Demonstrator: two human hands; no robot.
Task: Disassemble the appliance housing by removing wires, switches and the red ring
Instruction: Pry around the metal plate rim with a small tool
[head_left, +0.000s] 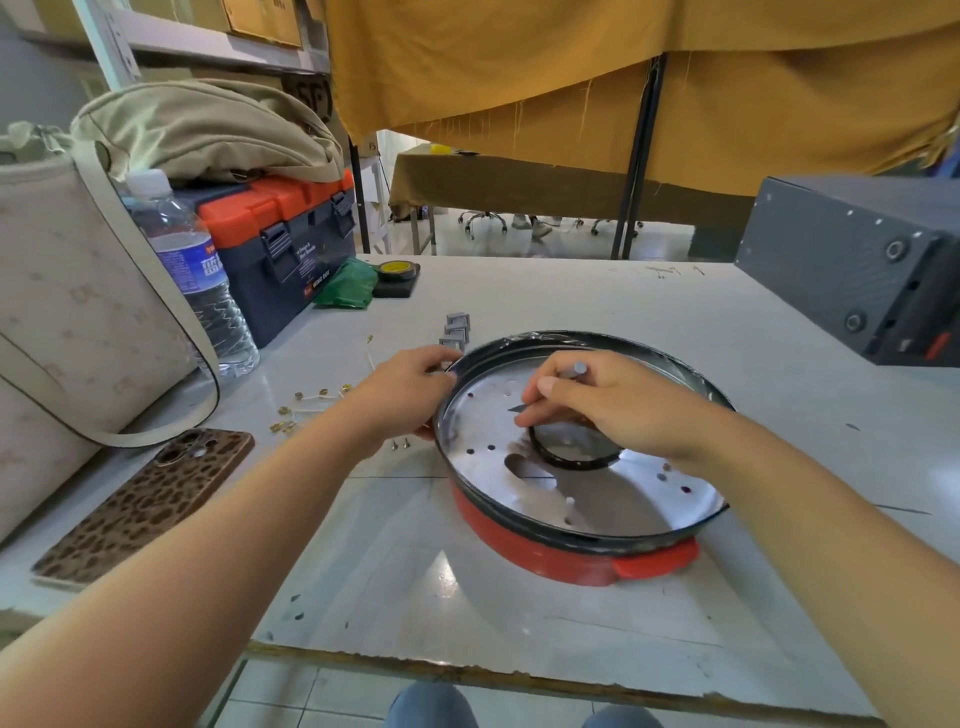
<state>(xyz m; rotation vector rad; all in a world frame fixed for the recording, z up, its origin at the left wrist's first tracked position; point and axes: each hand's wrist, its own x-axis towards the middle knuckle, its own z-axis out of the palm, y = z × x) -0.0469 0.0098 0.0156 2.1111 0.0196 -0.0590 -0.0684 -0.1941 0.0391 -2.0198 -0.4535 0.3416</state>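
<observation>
A white worktable (519, 291) is carrying the workpiece, with mustard-coloured cloth (571, 78) hanging behind it and a dark grey box (852, 270) sitting at its far right. The appliance housing (576, 467) is lying near the table's centre: a round shallow shell with a red outer wall, a black rim, a shiny perforated metal floor and a black-edged round opening in the middle. My left hand (410, 389) is gripping the housing's left rim, fingers curled over the edge. My right hand (608, 400) is hovering above the floor, fingertips pinching a slim metal tool (571, 371) pointed down at the plate. Small grey switches (456, 330) are lying just beyond the rim, and brass-tipped wires (311, 405) are lying to the left. Further left are resting a leopard-print phone (150, 493), a water bottle (192, 270), a toolbox (285, 239) and a beige bag (67, 322).
</observation>
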